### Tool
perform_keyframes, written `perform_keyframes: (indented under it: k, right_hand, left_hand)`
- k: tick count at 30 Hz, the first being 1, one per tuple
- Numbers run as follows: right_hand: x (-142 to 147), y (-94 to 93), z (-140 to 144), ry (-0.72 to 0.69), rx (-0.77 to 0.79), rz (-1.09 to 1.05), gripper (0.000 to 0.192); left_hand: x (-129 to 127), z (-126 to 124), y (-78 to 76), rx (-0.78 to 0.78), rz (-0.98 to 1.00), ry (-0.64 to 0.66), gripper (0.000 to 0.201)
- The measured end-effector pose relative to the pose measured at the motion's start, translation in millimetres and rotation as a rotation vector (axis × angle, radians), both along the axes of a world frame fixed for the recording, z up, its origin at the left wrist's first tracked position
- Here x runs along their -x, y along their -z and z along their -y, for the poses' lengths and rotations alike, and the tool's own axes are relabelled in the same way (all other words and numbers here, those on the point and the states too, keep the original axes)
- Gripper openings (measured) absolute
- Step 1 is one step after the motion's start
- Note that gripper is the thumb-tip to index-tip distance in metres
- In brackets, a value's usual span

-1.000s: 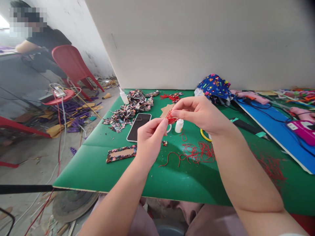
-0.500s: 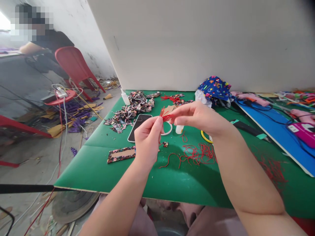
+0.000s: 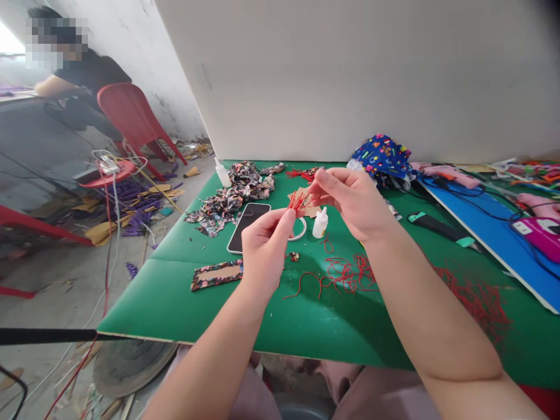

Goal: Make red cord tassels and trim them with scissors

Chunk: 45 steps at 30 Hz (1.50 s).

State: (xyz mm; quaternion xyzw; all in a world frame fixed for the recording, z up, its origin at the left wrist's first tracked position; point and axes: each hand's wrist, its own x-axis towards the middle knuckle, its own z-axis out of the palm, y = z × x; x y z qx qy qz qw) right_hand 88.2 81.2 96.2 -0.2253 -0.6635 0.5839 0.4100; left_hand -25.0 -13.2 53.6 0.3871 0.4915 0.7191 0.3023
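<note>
My left hand (image 3: 268, 239) pinches a small bundle of red threads (image 3: 297, 201), whose loose ends fan upward from the fingertips. Just right of the bundle and a little higher is my right hand (image 3: 347, 198), its thumb and fingers pressed together; whether a strand is between them is too small to tell. A brown cardboard piece (image 3: 311, 209) lies behind the fingertips. Beneath the hands stand a small white glue bottle (image 3: 320, 224) and a white ring (image 3: 299, 229). Tangled red thread (image 3: 350, 274) lies on the green table (image 3: 245, 326).
A phone (image 3: 247, 224), a fabric-covered strip (image 3: 216, 274) and floral scraps (image 3: 236, 195) lie left. Another white bottle (image 3: 222, 173) stands behind. At right are a box cutter (image 3: 441, 228), a blue board (image 3: 485, 233) and a pink glue gun (image 3: 538, 236). A person sits beyond, on a red chair (image 3: 126, 111).
My right hand has moved up and away from the red threads, its fingers curling inward. The threads in my left hand now spread more upright, and the glue bottle shows fully.
</note>
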Motion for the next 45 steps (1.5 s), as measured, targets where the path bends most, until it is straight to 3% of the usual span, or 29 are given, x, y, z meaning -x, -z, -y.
perform_keyframes:
  k: [6, 16, 30, 37, 41, 45]
  right_hand:
    - [-3.0, -2.4, 2.8, -0.082, -0.087, 0.068, 0.028]
    - [1.9, 0.0, 5.4, 0.027, -0.168, 0.097, 0.028]
    - [2.2, -1.5, 6.1, 0.054, -0.166, 0.093, 0.034]
    - [-4.5, -4.7, 1.3, -0.028, -0.108, 0.109, 0.041]
    - [-9.0, -3.8, -1.1, -0.139, -0.111, 0.210, 0.034]
    - [-7.6, -2.8, 1.7, -0.120, -0.114, 0.200, 0.030]
  left_hand:
    - [-0.6, 0.2, 0.0, -0.010, -0.002, -0.017, 0.020]
    - [-0.6, 0.9, -1.0, 0.015, -0.018, 0.023, 0.021]
    - [0.0, 0.3, -0.6, 0.040, -0.019, 0.033, 0.022]
    - [0.4, 0.7, -2.2, 0.021, 0.087, 0.015, 0.022]
    - [0.9, 0.9, -2.6, 0.018, 0.072, 0.001, 0.022]
    - [1.2, 0.5, -1.9, 0.010, 0.040, -0.002, 0.020]
